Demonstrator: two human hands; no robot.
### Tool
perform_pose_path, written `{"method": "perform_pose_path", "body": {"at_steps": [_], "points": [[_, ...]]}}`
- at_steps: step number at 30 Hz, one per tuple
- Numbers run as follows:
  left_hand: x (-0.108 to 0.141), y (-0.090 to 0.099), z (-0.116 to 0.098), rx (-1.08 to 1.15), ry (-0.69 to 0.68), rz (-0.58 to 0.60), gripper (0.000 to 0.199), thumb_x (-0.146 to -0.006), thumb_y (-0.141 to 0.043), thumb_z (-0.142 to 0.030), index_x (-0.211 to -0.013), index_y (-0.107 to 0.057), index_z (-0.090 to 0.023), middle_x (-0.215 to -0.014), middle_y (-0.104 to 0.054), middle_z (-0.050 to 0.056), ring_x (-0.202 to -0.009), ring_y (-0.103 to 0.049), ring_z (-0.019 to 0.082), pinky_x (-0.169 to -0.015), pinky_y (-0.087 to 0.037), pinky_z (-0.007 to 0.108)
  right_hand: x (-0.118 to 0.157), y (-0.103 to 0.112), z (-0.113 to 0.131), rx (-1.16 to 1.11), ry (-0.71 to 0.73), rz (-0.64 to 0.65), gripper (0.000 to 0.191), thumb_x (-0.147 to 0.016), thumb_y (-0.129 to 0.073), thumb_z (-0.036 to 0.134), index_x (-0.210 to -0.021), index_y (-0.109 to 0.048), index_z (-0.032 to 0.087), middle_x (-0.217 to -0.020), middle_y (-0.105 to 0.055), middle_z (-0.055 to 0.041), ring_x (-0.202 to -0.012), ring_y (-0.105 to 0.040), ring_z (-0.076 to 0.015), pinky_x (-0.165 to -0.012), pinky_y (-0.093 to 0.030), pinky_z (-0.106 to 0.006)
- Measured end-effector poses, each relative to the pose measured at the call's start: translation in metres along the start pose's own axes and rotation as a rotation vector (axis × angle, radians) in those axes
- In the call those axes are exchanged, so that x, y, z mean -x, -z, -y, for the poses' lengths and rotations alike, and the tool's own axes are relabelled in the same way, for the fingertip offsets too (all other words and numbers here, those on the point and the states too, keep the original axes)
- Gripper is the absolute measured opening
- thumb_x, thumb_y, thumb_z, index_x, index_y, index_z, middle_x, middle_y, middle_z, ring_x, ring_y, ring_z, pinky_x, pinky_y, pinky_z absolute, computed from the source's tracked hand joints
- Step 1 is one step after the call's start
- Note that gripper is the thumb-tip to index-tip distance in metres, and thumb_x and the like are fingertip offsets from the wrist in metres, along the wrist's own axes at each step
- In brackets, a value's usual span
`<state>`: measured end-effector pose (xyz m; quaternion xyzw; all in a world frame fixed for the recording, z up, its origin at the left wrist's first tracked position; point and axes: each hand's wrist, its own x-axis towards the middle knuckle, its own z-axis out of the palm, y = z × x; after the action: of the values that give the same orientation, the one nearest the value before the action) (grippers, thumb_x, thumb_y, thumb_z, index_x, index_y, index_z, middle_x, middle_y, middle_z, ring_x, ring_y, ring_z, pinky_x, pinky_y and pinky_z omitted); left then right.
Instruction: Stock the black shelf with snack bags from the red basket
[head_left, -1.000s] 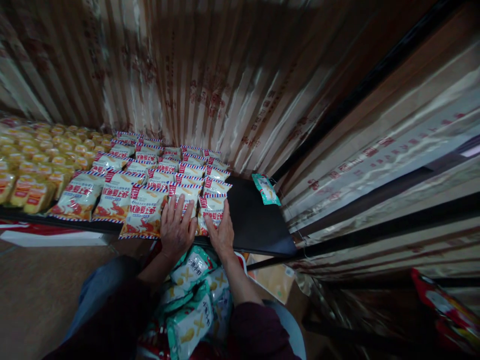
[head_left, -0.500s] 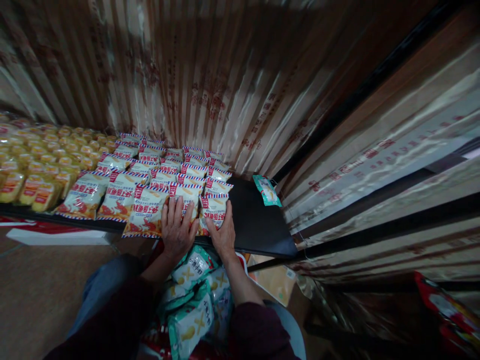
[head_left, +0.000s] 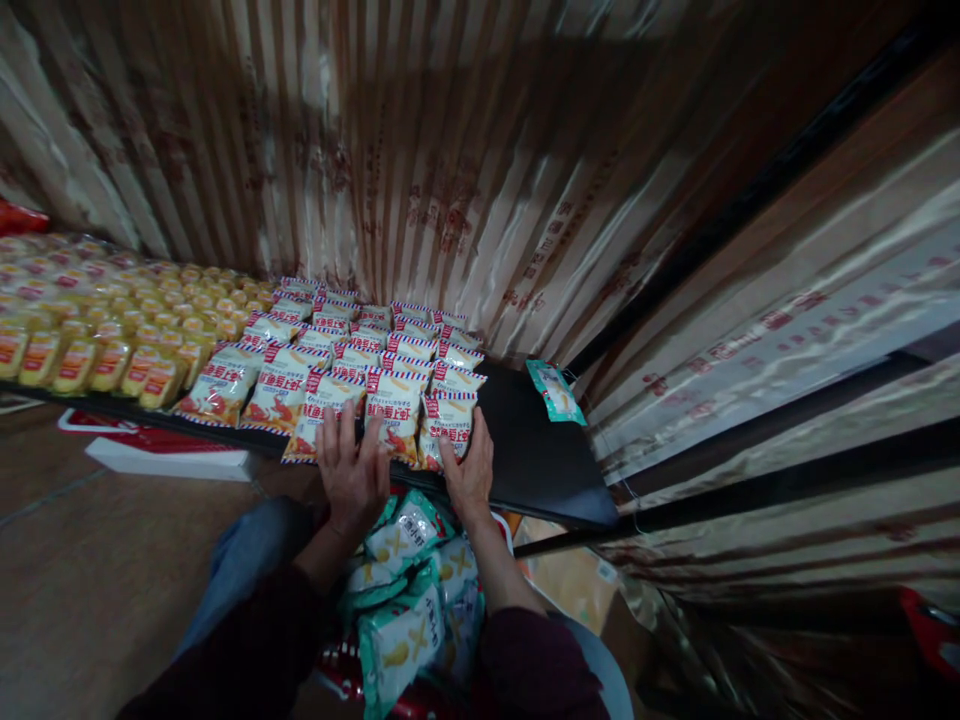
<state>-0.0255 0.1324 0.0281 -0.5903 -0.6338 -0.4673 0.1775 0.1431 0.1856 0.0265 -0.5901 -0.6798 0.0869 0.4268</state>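
Rows of white-and-orange snack bags (head_left: 390, 410) with striped edges stand on a black shelf (head_left: 532, 440). My left hand (head_left: 352, 480) is open, its outstretched fingers over the lower front of a front-row snack bag (head_left: 334, 393). My right hand (head_left: 469, 475) has the rightmost front snack bag (head_left: 448, 432) between its thumb, on the front, and its fingers, along the right side. Below the shelf, between my arms, lie several green snack bags (head_left: 409, 635) in a heap.
Yellow packaged snacks (head_left: 154, 370) fill the shelf's left part. One green bag (head_left: 555, 390) leans at the back right. Pleated, printed sheeting (head_left: 450, 180) hangs behind, and a dark bar (head_left: 675, 270) slants up on the right. A white box (head_left: 172, 460) lies under the shelf.
The view has shifted, so everything sits further right. My left hand has slid left from between two front bags onto the left one. My right hand stays at the rightmost bag.
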Motion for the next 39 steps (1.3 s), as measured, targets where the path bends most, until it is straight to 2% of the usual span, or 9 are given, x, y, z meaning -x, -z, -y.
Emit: {"method": "perform_pose_path", "body": {"at_steps": [3,6,11,16,21,28,32,36,39], "points": [[0.001,0.01,0.017,-0.045,0.124,-0.035,0.049,-0.084,-0.051,-0.021,-0.133,-0.048,-0.023,-0.156,-0.012,0.007,-0.141,-0.009,0.035,-0.108,-0.02,0.06,-0.001,0.0,0.001,-0.003,0.006,0.012,0.071,-0.086,-0.043,0.053,-0.143,-0.026,0.015,-0.143,-0.039,-0.0157,-0.13,-0.038,-0.0276,-0.105,-0.033,-0.046],[0.0,0.011,0.029,-0.087,0.218,-0.025,0.051,-0.083,-0.053,-0.022,-0.133,-0.047,-0.023,-0.155,-0.015,0.01,-0.14,-0.012,0.037,-0.106,-0.023,0.062,-0.002,-0.002,-0.002,-0.003,0.009,0.022,0.071,-0.086,-0.043,0.053,-0.144,-0.025,0.015,-0.141,-0.041,-0.0159,-0.128,-0.04,-0.0282,-0.103,-0.035,-0.047],[0.0,0.006,0.03,-0.167,0.332,0.048,0.048,-0.084,-0.051,-0.026,-0.132,-0.049,-0.02,-0.148,-0.029,0.018,-0.13,-0.036,0.035,-0.1,-0.035,0.051,-0.003,-0.004,-0.006,0.002,0.0,0.025,0.07,-0.086,-0.042,0.054,-0.144,-0.025,0.018,-0.139,-0.044,-0.0147,-0.125,-0.043,-0.0281,-0.101,-0.037,-0.046],[-0.002,0.003,0.032,-0.178,0.339,0.041,0.047,-0.085,-0.051,-0.029,-0.13,-0.051,-0.017,-0.142,-0.039,0.019,-0.124,-0.043,0.034,-0.096,-0.038,0.048,-0.003,-0.003,-0.003,0.009,-0.035,0.052,0.07,-0.086,-0.042,0.054,-0.143,-0.026,0.017,-0.137,-0.046,-0.0152,-0.125,-0.043,-0.0282,-0.1,-0.038,-0.045],[-0.007,-0.003,0.036,-0.152,0.32,0.03,0.047,-0.086,-0.049,-0.028,-0.131,-0.05,-0.017,-0.143,-0.038,0.019,-0.127,-0.04,0.033,-0.099,-0.036,0.049,-0.003,-0.002,-0.002,0.011,-0.034,0.052,0.069,-0.087,-0.042,0.053,-0.143,-0.026,0.017,-0.139,-0.044,-0.0157,-0.126,-0.043,-0.0286,-0.1,-0.037,-0.047],[-0.007,-0.018,0.034,-0.096,0.259,0.08,0.049,-0.089,-0.043,-0.025,-0.136,-0.042,-0.012,-0.149,-0.027,0.021,-0.139,-0.022,0.033,-0.107,-0.027,0.053,-0.003,-0.002,-0.001,0.017,-0.05,0.06,0.068,-0.087,-0.041,0.054,-0.143,-0.027,0.016,-0.133,-0.049,-0.0161,-0.124,-0.045,-0.0285,-0.099,-0.039,-0.046],[-0.006,-0.02,0.031,-0.092,0.251,0.034,0.051,-0.088,-0.044,-0.025,-0.137,-0.041,-0.012,-0.153,-0.017,0.02,-0.141,-0.012,0.034,-0.109,-0.021,0.056,-0.002,-0.002,0.0,0.018,-0.053,0.073,0.068,-0.088,-0.04,0.053,-0.143,-0.027,0.016,-0.137,-0.046,-0.0156,-0.125,-0.043,-0.0277,-0.101,-0.037,-0.045],[-0.005,-0.02,0.03,-0.082,0.21,0.027,0.053,-0.089,-0.043,-0.026,-0.139,-0.037,-0.011,-0.153,-0.015,0.019,-0.141,-0.011,0.034,-0.111,-0.018,0.055,-0.002,-0.002,0.001,0.015,-0.054,0.073,0.068,-0.088,-0.041,0.052,-0.143,-0.027,0.015,-0.139,-0.044,-0.0151,-0.124,-0.044,-0.0271,-0.101,-0.037,-0.044],[-0.004,-0.021,0.03,-0.07,0.175,0.031,0.055,-0.088,-0.043,-0.028,-0.14,-0.036,-0.014,-0.155,-0.01,0.016,-0.141,-0.009,0.034,-0.111,-0.017,0.057,-0.002,-0.002,0.001,0.014,-0.053,0.063,0.067,-0.088,-0.041,0.052,-0.143,-0.026,0.016,-0.14,-0.043,-0.0144,-0.125,-0.043,-0.0268,-0.101,-0.038,-0.044]]}}
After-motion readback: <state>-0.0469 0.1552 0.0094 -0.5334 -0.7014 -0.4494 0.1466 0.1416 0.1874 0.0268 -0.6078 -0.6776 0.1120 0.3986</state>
